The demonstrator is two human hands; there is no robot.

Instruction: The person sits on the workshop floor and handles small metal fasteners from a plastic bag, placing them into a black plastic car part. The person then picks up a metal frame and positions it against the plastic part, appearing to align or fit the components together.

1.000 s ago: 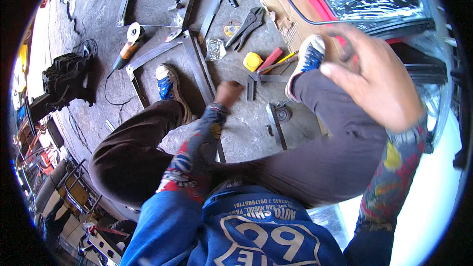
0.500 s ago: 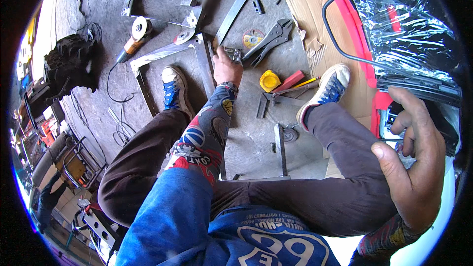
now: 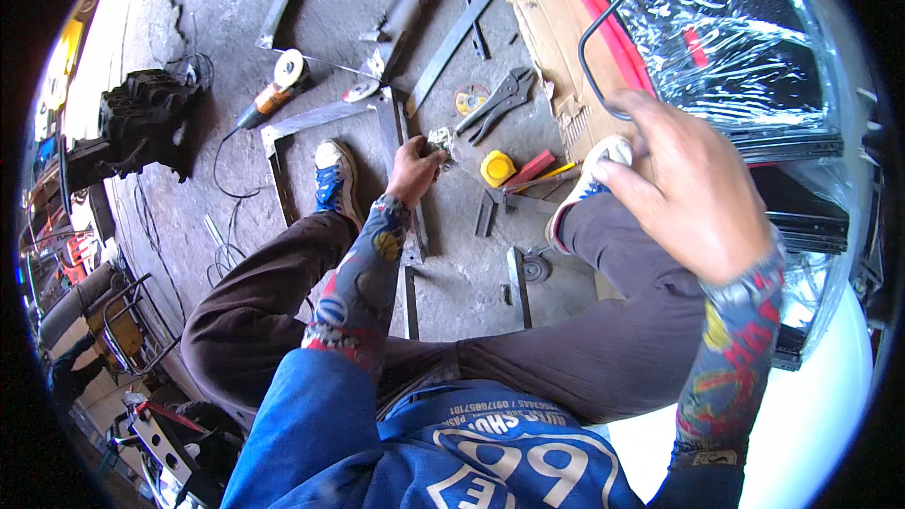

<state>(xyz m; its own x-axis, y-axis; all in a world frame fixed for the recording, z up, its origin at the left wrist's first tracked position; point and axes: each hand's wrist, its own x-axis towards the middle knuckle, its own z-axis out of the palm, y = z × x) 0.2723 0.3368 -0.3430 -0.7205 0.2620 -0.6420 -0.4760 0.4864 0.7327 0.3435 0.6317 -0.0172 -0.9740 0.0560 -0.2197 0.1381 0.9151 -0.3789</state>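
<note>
My left hand [image 3: 413,172] is low over a flat steel bar of a frame [image 3: 391,123]. Its fingers are closed at the edge of a small, shiny, crumpled clear plastic bag [image 3: 440,139]; what is in the bag is too small to tell. My right hand [image 3: 693,184] is raised in front of my right shoe, thumb and fingers apart, holding nothing. Beyond the bag lie locking pliers [image 3: 504,102] and a thin cutting disc [image 3: 470,99]. A yellow tape measure [image 3: 497,168], a red block [image 3: 533,166] and a yellow pencil [image 3: 554,175] lie between my feet.
An angle grinder [image 3: 273,92] with its cord lies to the far left, near a dark jagged part [image 3: 146,123]. Steel strips [image 3: 471,24] cross the floor ahead. Cardboard [image 3: 547,28] and a plastic-wrapped black panel [image 3: 726,47] with a red edge are at the right.
My left hand has drawn back toward me, and the clear bag is a little nearer. My right hand has swung from the right rim inward and forward. The view has shifted slightly.
</note>
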